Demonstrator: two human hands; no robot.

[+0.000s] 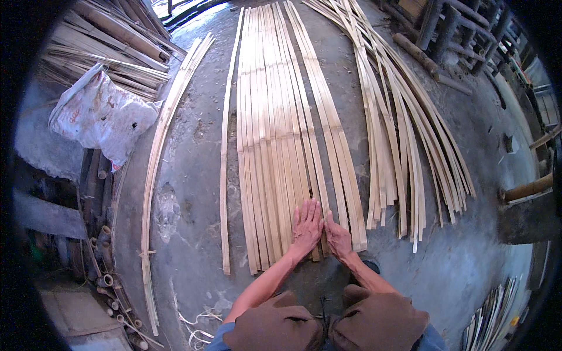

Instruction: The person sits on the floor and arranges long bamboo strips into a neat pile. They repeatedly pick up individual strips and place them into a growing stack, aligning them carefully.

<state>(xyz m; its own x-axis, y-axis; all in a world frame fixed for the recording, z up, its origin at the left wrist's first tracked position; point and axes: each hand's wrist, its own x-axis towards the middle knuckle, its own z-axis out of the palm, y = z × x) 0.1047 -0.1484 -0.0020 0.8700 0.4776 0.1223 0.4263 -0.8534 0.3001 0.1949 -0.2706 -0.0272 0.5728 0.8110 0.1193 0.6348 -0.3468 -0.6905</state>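
A row of long, pale split-bamboo strips (266, 140) lies side by side on the grey floor, running away from me. My left hand (307, 228) rests flat on the near ends at the row's right side, palm down and fingers stretched. Close beside it, my right hand (338, 235) is turned on its side with its fingers drawn together at the edge of a strip; its fingertips are partly hidden. Just right of it lies a narrow group of strips (336, 140), apart from the row. One single strip (225, 193) lies apart on the left.
A fanned pile of bamboo strips (404, 140) spreads at the right. Several long strips (158, 152) lie together at the left. Beyond them are a white sack (99, 111), stacked split bamboo (111, 35) and cut bamboo poles (105, 281). A dark frame (451, 35) stands far right.
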